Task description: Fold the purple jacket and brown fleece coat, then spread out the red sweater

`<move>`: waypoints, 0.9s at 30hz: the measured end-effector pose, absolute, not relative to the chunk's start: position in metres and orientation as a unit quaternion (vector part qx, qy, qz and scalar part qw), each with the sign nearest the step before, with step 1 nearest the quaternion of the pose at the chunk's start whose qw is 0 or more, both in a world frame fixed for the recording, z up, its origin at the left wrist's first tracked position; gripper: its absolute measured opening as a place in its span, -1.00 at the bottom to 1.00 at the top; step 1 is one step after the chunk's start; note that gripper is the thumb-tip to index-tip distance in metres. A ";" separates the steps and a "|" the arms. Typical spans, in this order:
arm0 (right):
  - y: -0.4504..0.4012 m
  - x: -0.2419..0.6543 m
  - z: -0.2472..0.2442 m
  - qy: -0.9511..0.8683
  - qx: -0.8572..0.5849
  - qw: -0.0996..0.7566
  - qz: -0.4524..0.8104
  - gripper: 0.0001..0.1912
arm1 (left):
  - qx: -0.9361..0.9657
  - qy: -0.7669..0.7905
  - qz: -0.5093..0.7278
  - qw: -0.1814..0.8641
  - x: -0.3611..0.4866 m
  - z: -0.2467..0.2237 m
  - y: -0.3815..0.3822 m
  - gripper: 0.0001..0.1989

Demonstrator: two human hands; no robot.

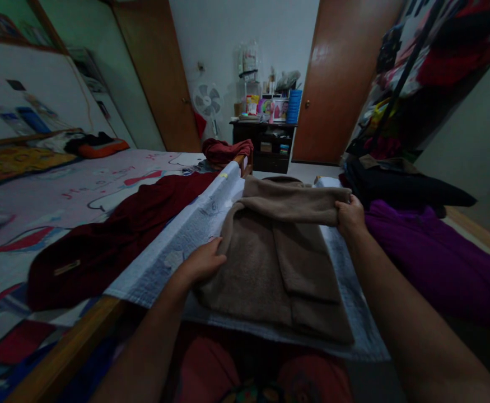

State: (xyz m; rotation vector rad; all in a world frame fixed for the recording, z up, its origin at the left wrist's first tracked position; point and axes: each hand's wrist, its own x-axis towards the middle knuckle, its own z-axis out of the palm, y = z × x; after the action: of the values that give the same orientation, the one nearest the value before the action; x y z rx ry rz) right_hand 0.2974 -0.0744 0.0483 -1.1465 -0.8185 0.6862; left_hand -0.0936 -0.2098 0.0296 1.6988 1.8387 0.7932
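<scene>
A brown garment (265, 268), thick and soft-looking, lies partly folded in front of me on a pale blue cloth (194, 218). Its sleeve (295, 204) is stretched sideways across the top. The end of that sleeve is pinched between the thumb and fingers of my right hand (351, 215). My left hand (205, 260) grips the garment's left edge, thumb on top, with some fingers hidden beneath the fabric. A dark collar-like part (282, 180) shows at the far end.
To the left, a dark red garment (114, 235) lies on a patterned bed (102, 173). Purple clothing (433, 240) and a black folded pile (404, 182) sit at right. A wooden bed rail (72, 341) runs along the left. A fan (208, 101) and dark cabinet (264, 145) stand behind.
</scene>
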 end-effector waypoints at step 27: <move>-0.070 0.362 0.070 -0.391 -0.595 0.689 0.136 -0.44 | 0.760 0.625 0.093 0.152 0.023 0.018 -0.243 -0.36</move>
State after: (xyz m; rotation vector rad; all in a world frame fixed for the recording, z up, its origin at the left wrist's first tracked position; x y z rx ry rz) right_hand 0.3617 -0.0698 0.0698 -1.3308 -0.8736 0.3044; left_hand 0.0234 -0.2428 0.0176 2.1820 1.7928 0.2664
